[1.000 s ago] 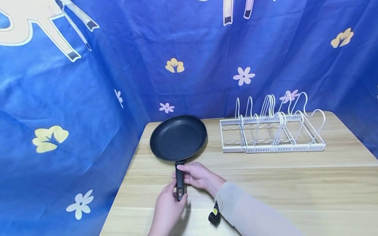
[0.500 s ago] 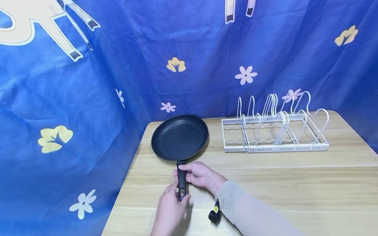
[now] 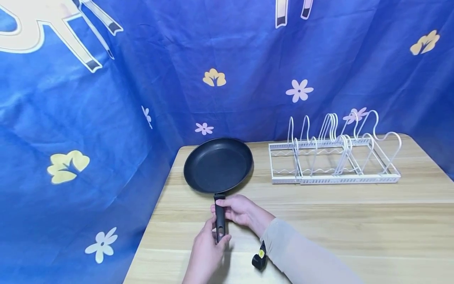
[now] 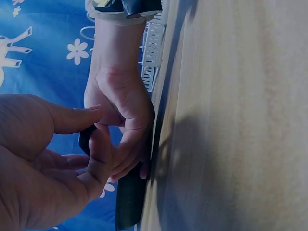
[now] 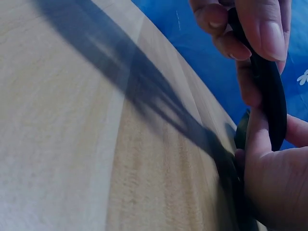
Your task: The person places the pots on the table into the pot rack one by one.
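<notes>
A black frying pan point(image 3: 218, 167) lies face up at the back left of the table, its handle point(image 3: 220, 215) pointing toward me. My left hand point(image 3: 205, 246) pinches the handle's end between thumb and fingers. Closer to the pan body, my right hand point(image 3: 242, 211) grips the handle from the right, thumb on top. In the left wrist view, both the left hand point(image 4: 53, 168) and the right hand point(image 4: 122, 106) show on the handle, with the pan point(image 4: 131, 202) beyond. The right wrist view shows the dark handle point(image 5: 269, 89) held between both hands.
A white wire rack point(image 3: 337, 179) with several upright loops stands at the back right of the wooden table point(image 3: 319, 236). Blue patterned cloth point(image 3: 248, 98) hangs behind and along the left side. A small black device point(image 3: 259, 258) is at the right wrist.
The whole head view has shifted slightly, so pan, hands and rack all appear a little farther right. Both hands keep their hold on the handle, and the pan stays by the back edge.
</notes>
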A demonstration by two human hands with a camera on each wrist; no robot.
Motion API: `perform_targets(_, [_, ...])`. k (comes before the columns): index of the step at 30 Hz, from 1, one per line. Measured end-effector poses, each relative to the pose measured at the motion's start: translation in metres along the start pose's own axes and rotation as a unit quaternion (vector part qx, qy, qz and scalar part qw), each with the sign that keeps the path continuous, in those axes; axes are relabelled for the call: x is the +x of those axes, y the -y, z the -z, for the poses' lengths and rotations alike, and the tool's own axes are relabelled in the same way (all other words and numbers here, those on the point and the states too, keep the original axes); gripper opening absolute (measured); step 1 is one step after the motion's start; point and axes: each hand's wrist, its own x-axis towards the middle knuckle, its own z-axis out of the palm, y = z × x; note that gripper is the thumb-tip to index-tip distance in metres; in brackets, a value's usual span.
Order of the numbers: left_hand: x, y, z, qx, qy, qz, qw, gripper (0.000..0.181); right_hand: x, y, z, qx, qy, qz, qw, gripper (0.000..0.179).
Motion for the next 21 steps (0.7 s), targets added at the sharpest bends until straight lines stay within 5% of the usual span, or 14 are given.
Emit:
perform_targets(10, [-0.003, 0.008, -0.008, -0.093, 0.036, 0.004, 0.995, 0.074, -0.009, 0.0, 0.004, -0.03, -0.011, 0.024, 0.9992, 0.042])
perform_targets(21, [-0.007, 0.006, -0.012, -0.12, 0.023, -0.001, 0.9925, 0.073, -0.025, 0.012, -0.001, -0.068, -0.014, 0.062, 0.9957, 0.042])
